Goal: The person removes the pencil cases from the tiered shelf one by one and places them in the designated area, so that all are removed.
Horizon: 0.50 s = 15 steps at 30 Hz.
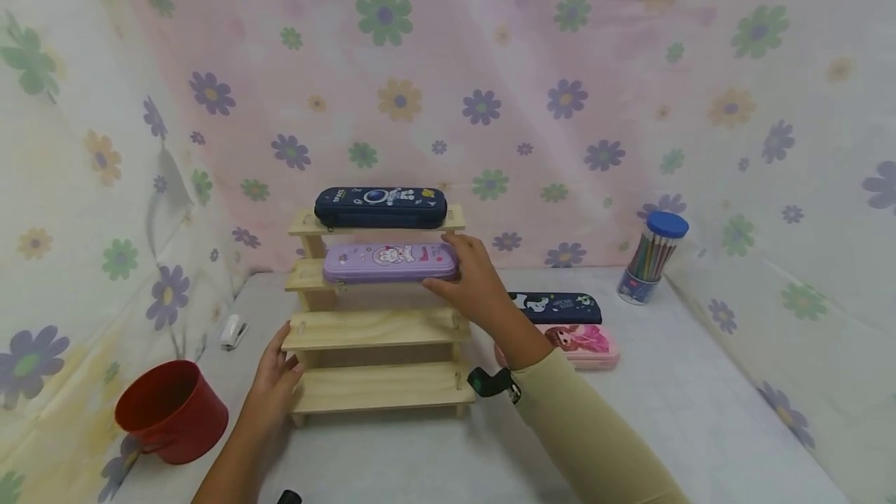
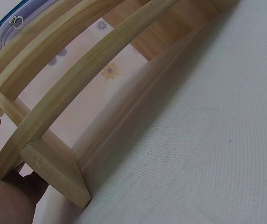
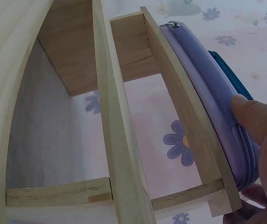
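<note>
A wooden stepped rack (image 1: 378, 329) stands on the table. A navy pencil case (image 1: 380, 207) lies on its top step and a purple pencil case (image 1: 381, 262) on the second. My right hand (image 1: 448, 267) grips the right end of the purple case, with fingers over its top and the thumb below. The right wrist view shows a fingertip (image 3: 256, 119) on the purple case (image 3: 208, 88), with the navy case (image 3: 231, 74) behind. My left hand (image 1: 276, 372) holds the rack's left side near the third step. In the left wrist view its palm (image 2: 3, 196) lies against the rack's side post (image 2: 54, 170).
A second navy case (image 1: 560, 307) and a pink case (image 1: 584, 342) lie on the table to the right of the rack. A clear pencil tube with a blue lid (image 1: 654, 257) stands at the back right. On the left sit a red bucket (image 1: 171, 411) and a small white object (image 1: 233, 330).
</note>
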{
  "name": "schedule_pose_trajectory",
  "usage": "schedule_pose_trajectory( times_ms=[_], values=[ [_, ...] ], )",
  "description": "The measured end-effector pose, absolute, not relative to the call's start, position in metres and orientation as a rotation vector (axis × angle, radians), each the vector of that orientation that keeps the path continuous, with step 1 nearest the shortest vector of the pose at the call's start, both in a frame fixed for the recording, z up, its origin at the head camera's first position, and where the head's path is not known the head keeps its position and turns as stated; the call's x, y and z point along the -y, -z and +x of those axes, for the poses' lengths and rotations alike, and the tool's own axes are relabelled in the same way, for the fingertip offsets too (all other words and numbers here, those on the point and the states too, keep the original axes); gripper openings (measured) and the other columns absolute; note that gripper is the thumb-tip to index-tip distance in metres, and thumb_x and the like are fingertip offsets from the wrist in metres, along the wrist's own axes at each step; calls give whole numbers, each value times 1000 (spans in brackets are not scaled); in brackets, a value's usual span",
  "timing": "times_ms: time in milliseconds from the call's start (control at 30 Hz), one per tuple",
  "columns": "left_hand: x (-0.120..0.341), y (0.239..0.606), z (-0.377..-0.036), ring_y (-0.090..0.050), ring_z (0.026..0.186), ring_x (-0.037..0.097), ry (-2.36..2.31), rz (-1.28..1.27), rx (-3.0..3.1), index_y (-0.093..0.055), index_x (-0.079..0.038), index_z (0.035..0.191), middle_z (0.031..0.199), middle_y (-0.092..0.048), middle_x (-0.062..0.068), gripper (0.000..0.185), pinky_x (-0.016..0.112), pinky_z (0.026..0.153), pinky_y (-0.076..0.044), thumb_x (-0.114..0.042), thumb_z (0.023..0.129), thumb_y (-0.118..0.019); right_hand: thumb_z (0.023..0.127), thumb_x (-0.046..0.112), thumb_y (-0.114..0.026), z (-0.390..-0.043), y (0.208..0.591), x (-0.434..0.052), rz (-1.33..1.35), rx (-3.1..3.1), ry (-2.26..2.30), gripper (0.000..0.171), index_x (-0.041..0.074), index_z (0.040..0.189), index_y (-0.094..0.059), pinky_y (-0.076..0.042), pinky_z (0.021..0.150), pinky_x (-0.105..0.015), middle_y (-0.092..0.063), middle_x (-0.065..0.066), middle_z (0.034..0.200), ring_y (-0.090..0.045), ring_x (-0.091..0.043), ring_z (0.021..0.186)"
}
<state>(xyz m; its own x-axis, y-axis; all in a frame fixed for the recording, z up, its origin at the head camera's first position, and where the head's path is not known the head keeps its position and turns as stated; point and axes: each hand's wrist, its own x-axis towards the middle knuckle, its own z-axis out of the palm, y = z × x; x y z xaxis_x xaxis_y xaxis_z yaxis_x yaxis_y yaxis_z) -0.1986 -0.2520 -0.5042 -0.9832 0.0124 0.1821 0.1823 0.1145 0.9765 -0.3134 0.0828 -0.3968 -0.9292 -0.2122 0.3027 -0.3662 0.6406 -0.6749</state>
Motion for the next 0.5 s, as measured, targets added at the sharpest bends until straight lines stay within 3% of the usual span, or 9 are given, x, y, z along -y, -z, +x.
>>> schedule_pose_trajectory(
  times_ms=[267, 500],
  values=[
    [251, 504, -200, -14, 153, 58, 1999, -204, 2221, -3, -9, 169, 176, 0, 17, 72, 4, 97, -33, 4, 108, -38, 83, 50, -87, -315, 400, -79, 434, 2653, -1210, 91, 23, 159, -44, -44, 115, -53, -35, -12, 160, -49, -34, 138],
    [251, 508, -199, -13, 150, 62, 2011, -272, 2179, -4, -2, 167, 174, 2, 23, 70, 4, 99, -35, 6, 107, -39, 85, 48, -86, -314, 405, -77, 399, 2651, -1196, 85, 20, 156, -49, -46, 113, -51, -41, -12, 156, -51, -33, 136]
  ],
)
